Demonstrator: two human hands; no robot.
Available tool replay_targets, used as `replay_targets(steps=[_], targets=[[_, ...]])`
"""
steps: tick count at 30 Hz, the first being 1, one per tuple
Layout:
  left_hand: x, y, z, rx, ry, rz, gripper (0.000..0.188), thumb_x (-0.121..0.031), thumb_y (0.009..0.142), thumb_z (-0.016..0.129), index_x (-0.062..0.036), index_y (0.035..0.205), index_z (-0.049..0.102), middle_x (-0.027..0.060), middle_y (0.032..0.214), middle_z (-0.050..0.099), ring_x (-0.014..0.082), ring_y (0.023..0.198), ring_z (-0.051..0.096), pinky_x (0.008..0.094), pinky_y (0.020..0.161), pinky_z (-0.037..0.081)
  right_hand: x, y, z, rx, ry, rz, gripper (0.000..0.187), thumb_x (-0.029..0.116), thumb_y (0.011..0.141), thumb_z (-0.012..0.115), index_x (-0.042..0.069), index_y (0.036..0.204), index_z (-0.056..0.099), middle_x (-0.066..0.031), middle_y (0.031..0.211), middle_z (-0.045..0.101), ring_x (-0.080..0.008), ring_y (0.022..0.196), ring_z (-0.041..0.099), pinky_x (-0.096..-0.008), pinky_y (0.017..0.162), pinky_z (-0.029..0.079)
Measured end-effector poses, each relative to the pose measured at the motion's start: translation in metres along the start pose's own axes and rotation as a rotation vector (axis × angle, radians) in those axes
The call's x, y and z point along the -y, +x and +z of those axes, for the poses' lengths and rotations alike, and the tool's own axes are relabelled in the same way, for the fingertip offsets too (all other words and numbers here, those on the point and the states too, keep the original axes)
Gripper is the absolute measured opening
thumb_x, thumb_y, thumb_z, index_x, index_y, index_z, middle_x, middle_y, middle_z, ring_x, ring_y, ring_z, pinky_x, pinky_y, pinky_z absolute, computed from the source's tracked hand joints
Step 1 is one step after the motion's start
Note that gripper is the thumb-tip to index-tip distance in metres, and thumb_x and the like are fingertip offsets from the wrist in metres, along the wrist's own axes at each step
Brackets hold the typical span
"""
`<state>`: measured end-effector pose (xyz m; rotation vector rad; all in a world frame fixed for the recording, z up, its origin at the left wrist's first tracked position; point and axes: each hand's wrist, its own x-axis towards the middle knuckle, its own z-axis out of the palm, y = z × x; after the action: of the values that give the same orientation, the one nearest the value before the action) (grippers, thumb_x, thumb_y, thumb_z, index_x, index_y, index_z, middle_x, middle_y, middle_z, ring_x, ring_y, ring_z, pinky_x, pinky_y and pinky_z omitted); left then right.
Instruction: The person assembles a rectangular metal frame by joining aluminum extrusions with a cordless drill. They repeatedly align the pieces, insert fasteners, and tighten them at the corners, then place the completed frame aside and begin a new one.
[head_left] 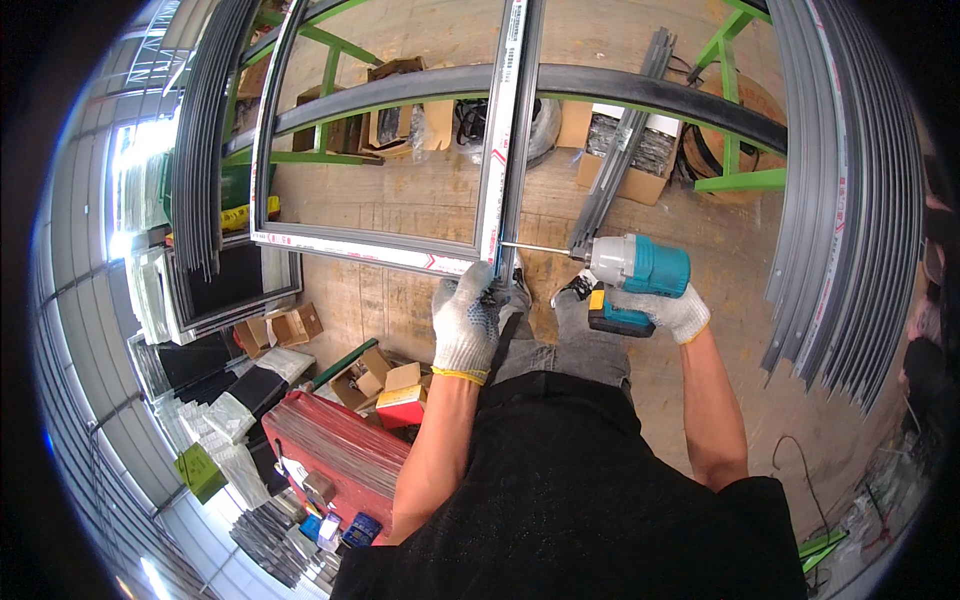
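Daylight floods in from the far left, blowing out to white glare there. Elsewhere the light is even, shadows soft. Straight edges bow toward the dark, round rim.

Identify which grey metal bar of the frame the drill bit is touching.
The upright bar in the frame's middle. The drill bit meets its lower end, just above the left hand; the other bars run along the frame's edges.

A green metal rack (742,180) is carrying the grey window frame (385,245). Cardboard boxes (625,180) are lying on the wooden floor (400,200) at twelve o'clock, more boxes (385,385) at eight o'clock.
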<state>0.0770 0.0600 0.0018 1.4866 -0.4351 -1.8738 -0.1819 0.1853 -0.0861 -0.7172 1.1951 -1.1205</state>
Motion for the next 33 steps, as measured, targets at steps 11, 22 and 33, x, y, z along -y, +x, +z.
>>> replay_targets(steps=[11, 22, 33], targets=[[0.003, 0.002, -0.001, -0.021, 0.020, 0.003, 0.024, -0.019, 0.096, 0.075, -0.0027, 0.110, 0.064, 0.0104, 0.087, 0.068, 0.0223, 0.072, 0.068, 0.0339, 0.063, 0.057, 0.004, 0.007, -0.008, 0.066, -0.423, -0.289, 0.056, 0.018, 0.084, 0.089, 0.008, 0.135, 0.069, -0.0096, 0.130, 0.074, -0.0227, 0.118, 0.071, -0.0382, 0.103, 0.055], [0.006, 0.006, -0.002, -0.016, -0.078, 0.003, 0.022, -0.013, 0.097, 0.071, -0.0020, 0.112, 0.059, 0.0122, 0.088, 0.066, 0.0217, 0.067, 0.063, 0.0343, 0.056, 0.051, 0.009, 0.010, -0.006, 0.081, -0.444, -0.336, 0.059, 0.016, 0.082, 0.091, 0.007, 0.136, 0.067, -0.0060, 0.127, 0.074, -0.0174, 0.114, 0.071, -0.0353, 0.096, 0.057], [0.003, 0.002, 0.004, -0.043, 0.008, 0.041, 0.024, -0.020, 0.097, 0.073, -0.0012, 0.109, 0.063, 0.0094, 0.088, 0.066, 0.0213, 0.071, 0.064, 0.0335, 0.064, 0.053, -0.004, 0.011, -0.012, -0.028, -0.266, -0.263, 0.056, 0.006, 0.079, 0.089, 0.006, 0.130, 0.068, -0.0051, 0.108, 0.077, -0.0181, 0.097, 0.074, -0.0348, 0.087, 0.060]])
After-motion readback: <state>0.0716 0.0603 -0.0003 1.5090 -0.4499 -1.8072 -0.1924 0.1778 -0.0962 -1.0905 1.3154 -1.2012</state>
